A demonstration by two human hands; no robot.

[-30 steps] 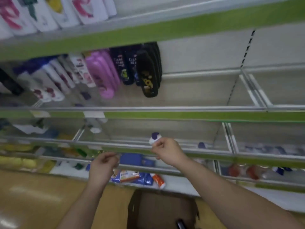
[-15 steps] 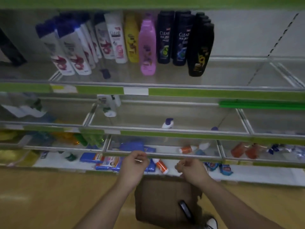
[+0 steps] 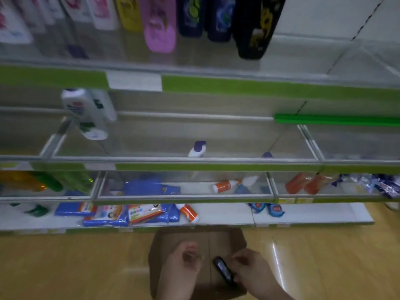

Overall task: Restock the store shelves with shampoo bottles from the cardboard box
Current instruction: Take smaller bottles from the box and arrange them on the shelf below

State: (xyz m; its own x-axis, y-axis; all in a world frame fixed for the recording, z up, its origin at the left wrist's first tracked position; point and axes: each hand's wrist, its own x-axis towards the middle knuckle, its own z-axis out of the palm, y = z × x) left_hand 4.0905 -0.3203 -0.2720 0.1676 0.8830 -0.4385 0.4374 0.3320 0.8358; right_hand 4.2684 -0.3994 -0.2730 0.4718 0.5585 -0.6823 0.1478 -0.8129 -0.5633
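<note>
Left hand [image 3: 184,262] loosely curled, empty, over cardboard box [image 3: 225,240]. Right hand [image 3: 249,270] at dark bottle [image 3: 224,270]; grip unclear. Middle shelf [image 3: 238,144] mostly bare, so probably much left.

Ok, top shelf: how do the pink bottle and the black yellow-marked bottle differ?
The pink bottle is pale, mid-row; the black bottle is dark with yellow print and ends the row on the right. The black bottle's base reaches lower in the picture than the pink bottle's. Both stand upright, tops cut off.

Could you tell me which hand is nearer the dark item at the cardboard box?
Right. The right hand is beside the dark item; the left hand is apart, further left.
</note>
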